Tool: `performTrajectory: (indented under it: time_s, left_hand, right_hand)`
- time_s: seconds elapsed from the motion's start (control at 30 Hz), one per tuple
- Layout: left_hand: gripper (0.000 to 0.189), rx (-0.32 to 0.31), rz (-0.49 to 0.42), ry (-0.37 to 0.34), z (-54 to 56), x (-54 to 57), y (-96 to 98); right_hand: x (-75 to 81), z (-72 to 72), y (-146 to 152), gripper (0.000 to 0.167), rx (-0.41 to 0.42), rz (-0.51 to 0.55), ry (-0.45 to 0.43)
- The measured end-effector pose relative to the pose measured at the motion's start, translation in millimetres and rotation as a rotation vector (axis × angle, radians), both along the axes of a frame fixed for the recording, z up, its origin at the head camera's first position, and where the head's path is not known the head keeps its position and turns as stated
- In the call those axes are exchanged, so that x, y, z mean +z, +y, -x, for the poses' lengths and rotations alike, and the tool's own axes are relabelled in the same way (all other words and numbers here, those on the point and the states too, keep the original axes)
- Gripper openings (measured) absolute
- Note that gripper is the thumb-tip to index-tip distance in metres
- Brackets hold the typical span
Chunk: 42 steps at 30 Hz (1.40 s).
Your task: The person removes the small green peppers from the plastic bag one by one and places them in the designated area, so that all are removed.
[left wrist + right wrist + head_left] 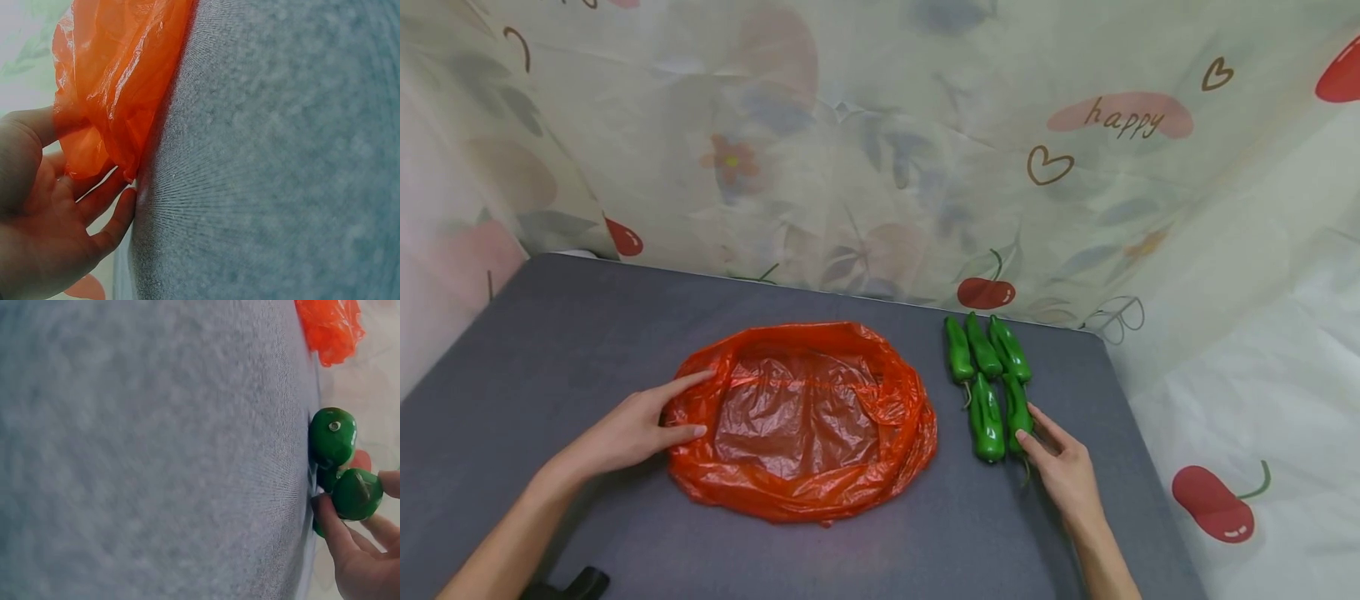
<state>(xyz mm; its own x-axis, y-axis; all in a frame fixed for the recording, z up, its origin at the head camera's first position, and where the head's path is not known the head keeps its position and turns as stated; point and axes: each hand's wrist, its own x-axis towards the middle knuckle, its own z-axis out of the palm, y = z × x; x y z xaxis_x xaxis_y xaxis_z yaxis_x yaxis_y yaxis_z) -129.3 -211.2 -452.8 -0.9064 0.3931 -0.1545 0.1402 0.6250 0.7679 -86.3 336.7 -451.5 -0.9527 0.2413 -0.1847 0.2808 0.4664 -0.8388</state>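
An orange-red plastic bag (797, 417) lies with its mouth spread wide at the middle of the table. My left hand (632, 429) is at its left side, thumb and fingers apart on the gathered rim. In the left wrist view, the thumb shows through the thin plastic (119, 81) and the other fingers reach under its edge. Over on the right, my right hand (1063, 467) holds a green pepper (1017, 412) between thumb and fingers. Beside that one lies another green pepper (987, 421). The right wrist view shows the held pepper (357, 495) end-on, partly covering others.
Several more green peppers (979, 346) lie in a row near the back edge of the dark grey table (880, 550). A cloth (880, 167) printed with fruit and leaves hangs behind it. A black object (583, 583) pokes in at the bottom left.
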Motion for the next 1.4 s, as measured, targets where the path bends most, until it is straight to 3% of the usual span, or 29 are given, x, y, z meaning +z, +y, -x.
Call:
performTrajectory:
  time_s: [0.47,0.97,1.4]
  left_hand:
    - [0.079,0.006,-0.003,-0.008,0.8,-1.0,0.5]
    - [0.078,0.01,0.0,0.029,0.8,-0.9,0.5]
    - [0.072,0.042,-0.021,0.114,-4.3,-0.4,-0.4]
  right_hand:
    - [-3.0,8.6,-2.0,0.059,-0.032,-0.134,0.004]
    - [1.1,8.4,0.2,0.056,-0.039,-0.085,0.03]
    - [7.3,5.3,-0.1,0.049,-0.042,-0.164,0.135]
